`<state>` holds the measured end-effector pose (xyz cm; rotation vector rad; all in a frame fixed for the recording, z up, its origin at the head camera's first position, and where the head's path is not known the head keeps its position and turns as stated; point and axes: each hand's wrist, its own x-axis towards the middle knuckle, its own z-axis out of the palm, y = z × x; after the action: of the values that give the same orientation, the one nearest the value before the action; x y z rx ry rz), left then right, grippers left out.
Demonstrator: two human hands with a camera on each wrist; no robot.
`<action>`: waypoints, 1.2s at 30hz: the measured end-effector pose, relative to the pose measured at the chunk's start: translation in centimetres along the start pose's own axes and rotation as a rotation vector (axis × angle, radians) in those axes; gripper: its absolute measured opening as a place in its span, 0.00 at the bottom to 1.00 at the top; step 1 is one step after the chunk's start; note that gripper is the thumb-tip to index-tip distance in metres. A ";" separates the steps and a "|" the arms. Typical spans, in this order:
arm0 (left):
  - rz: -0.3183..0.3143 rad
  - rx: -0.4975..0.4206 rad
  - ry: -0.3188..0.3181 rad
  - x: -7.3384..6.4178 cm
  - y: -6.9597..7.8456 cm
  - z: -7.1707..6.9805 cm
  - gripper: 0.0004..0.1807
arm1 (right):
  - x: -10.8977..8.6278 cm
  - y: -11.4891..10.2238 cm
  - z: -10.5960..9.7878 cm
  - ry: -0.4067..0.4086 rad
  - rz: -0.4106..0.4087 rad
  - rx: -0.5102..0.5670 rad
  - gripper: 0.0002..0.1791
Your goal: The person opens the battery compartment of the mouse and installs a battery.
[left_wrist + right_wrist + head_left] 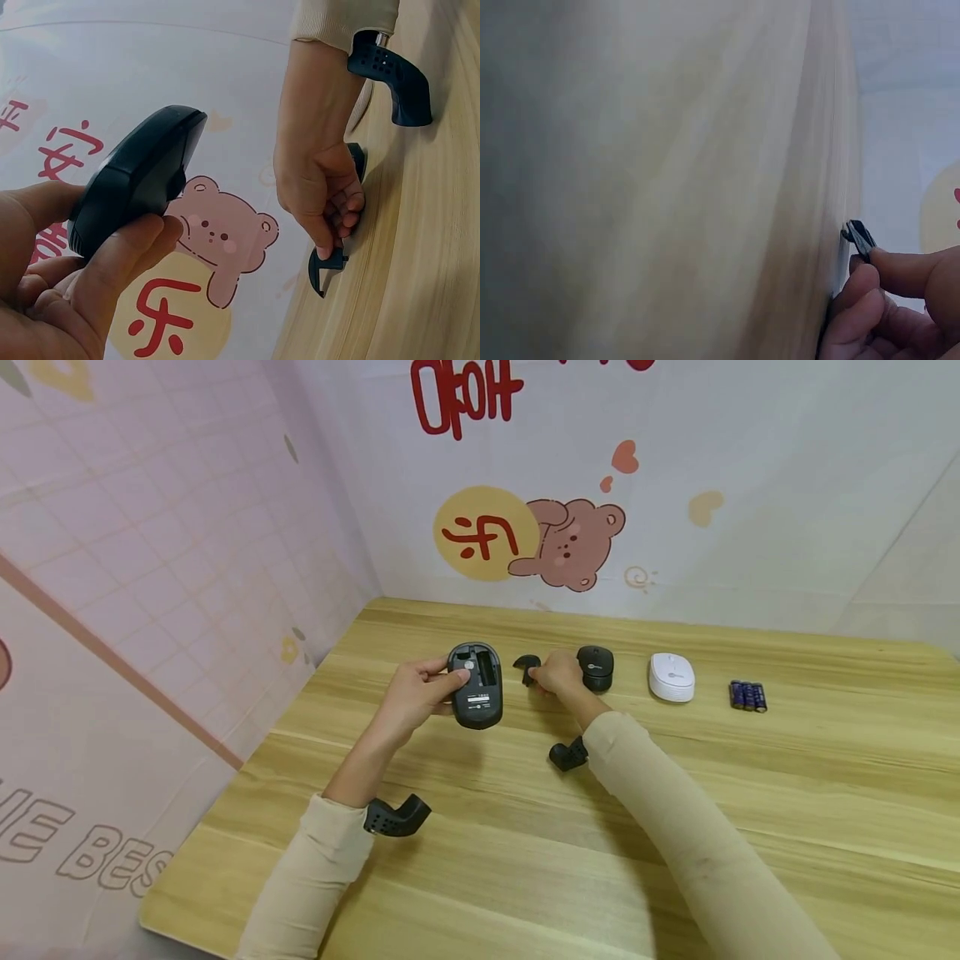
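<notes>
My left hand (411, 695) grips a black computer mouse (483, 708) raised above the table, its underside turned up in the head view. An uncovered battery slot shows dark in that underside, and the thumb lies beside it. In the left wrist view the mouse (139, 176) appears side-on between thumb and fingers. To its right, my right hand (561, 672) pinches a small black battery cover (529, 661) close to the tabletop. The cover (322, 274) has a curved outer edge and a projecting tab. Only its tip (860, 237) shows past the fingers in the right wrist view.
Just right of my right hand stands another black mouse (597, 667), partly behind it. Farther right are a white mouse (672, 677) and several dark blue batteries (748, 696) side by side. A printed cloth (787, 527) hangs behind the wooden table (495, 868). Black wrist mounts (397, 818) jut from both sleeves.
</notes>
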<state>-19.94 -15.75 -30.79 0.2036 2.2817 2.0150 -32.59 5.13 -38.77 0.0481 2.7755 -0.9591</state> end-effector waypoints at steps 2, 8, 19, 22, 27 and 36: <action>-0.003 0.009 0.000 0.1 -0.1 0.1 0.21 | 0.0 0.0 -0.1 -0.012 0.009 -0.028 0.21; -0.009 0.028 0.006 0.2 0.0 0.2 0.22 | 0.4 0.0 -0.3 -0.036 0.018 -0.079 0.21; -0.009 0.022 0.000 0.4 0.0 0.6 0.23 | 0.6 0.0 -0.9 -0.058 0.051 -0.018 0.18; -0.010 0.027 -0.002 0.4 0.0 0.7 0.23 | 0.7 0.1 -0.7 -0.054 0.052 -0.022 0.18; -0.012 0.032 -0.004 0.5 -0.1 0.9 0.23 | 0.8 0.2 -0.5 -0.036 0.034 -0.035 0.18; -0.017 0.041 -0.020 0.6 -0.1 1.1 0.24 | 0.7 0.2 -0.4 -0.010 0.051 0.012 0.17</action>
<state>-20.32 -14.56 -30.99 0.2056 2.3061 1.9498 -33.31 5.48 -38.76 0.1144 2.7461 -0.9604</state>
